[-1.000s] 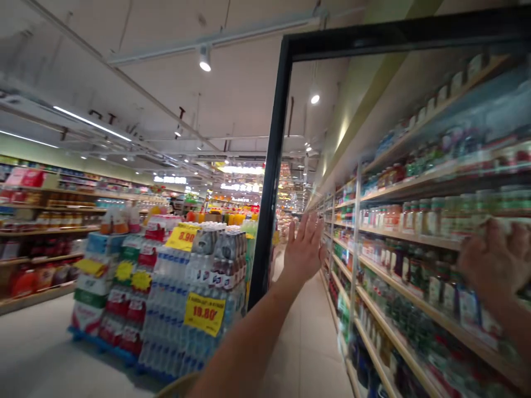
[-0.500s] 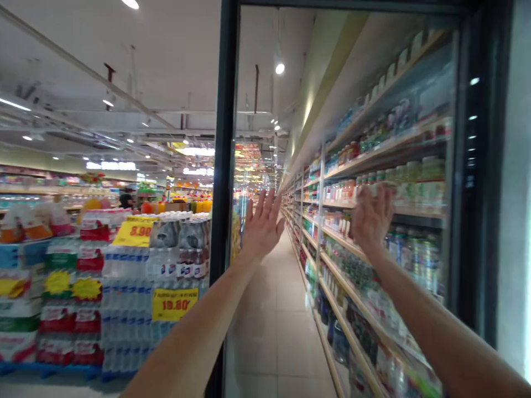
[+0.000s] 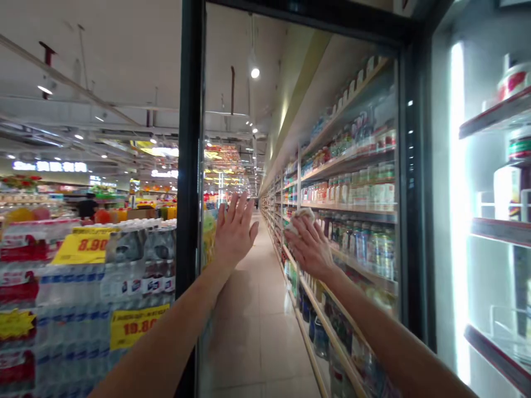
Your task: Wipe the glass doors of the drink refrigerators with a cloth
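Observation:
A glass door (image 3: 257, 354) in a dark frame (image 3: 191, 138) stands open in front of me. Flat on its left part lies my left hand (image 3: 234, 232), fingers spread and holding nothing. My right hand (image 3: 309, 246) presses a crumpled whitish cloth (image 3: 305, 214) against the pane, right of the left hand. Most of the cloth is hidden beneath the fingers. Through or in the glass show an aisle floor and long shelves of bottles and jars (image 3: 348, 188).
Right of the door is a lit cooler with shelves (image 3: 498, 229) of packaged goods and a bright light strip (image 3: 458, 210). Stacked water bottles (image 3: 70, 304) with yellow price signs (image 3: 85, 245) stand at left. A person in dark clothing (image 3: 87, 206) is far back.
My right hand has moved left and a little down across the glass, toward the left hand. The left hand stays spread on the pane. The view has turned right, showing more of the cooler.

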A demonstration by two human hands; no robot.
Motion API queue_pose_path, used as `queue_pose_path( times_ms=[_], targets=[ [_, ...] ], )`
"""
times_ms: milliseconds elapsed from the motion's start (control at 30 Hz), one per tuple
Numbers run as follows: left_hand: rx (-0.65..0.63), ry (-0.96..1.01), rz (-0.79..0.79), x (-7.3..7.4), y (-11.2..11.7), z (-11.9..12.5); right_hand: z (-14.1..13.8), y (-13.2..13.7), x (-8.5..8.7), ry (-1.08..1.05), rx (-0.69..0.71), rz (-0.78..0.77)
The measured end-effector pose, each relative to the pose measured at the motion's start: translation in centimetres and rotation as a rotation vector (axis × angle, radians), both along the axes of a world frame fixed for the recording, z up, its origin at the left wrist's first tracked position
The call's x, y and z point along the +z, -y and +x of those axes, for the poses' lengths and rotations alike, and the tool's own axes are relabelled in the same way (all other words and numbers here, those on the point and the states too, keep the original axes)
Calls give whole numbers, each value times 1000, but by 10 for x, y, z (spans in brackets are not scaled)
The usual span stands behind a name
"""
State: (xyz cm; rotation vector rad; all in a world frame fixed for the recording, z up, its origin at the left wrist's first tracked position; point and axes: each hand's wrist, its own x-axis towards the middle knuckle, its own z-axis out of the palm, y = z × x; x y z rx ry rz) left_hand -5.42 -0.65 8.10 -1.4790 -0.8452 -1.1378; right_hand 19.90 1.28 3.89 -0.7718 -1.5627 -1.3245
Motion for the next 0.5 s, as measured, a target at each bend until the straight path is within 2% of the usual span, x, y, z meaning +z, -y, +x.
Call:
queue_pose_path(
  times_ms=[33,67,133,200,267,367,400,433,500],
  targets=[
    [6,4,-3,-3,1,0,4,0,-1,4,0,-6],
    [12,14,-11,-8,2,1,12,-2,0,-89,0,7],
    [21,30,-27,-20,5,3,32,-4,6,-431,5,69],
    [29,32,-32,-32,8,6,40,-6,11,-640,19,93],
    [37,20,-30,-40,10,7,28,-3,9,-565,36,71],
    [41,21,-32,-42,10,7,5,3,-2,-109,43,-27],
    [40,24,-33,-42,9,6,4,3,-4,-32,39,-37],
    [39,26,-33,-41,9,6,8,2,-4,-39,35,-31],
    [37,27,-32,-40,7,5,22,-2,1,-302,37,32]
  ],
)
